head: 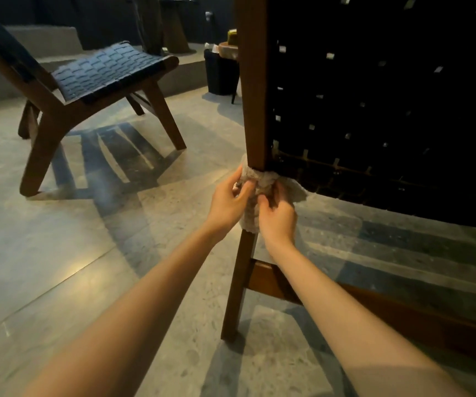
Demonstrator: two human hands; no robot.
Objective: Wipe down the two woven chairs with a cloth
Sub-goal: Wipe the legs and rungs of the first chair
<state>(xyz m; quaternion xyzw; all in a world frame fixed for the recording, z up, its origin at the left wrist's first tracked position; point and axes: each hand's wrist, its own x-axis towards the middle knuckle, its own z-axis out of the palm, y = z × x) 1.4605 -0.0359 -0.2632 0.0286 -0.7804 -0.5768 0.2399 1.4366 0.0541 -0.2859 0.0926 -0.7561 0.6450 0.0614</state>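
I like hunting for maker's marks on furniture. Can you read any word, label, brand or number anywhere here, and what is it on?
No text can be read anywhere.
Near woven chair: no label shows on frame or webbing.
Far woven chair: none shows.
Cloth: plain, no tag shows.
Black bin and yellowish item on the side table: too dim and blurred to tell.

Floor [59, 253]: grey stone slabs with visible joints. Standing directly on it: left woven chair [111, 70] on four wooden legs, right woven chair [374, 110] near the camera, black bin [219, 75] behind.
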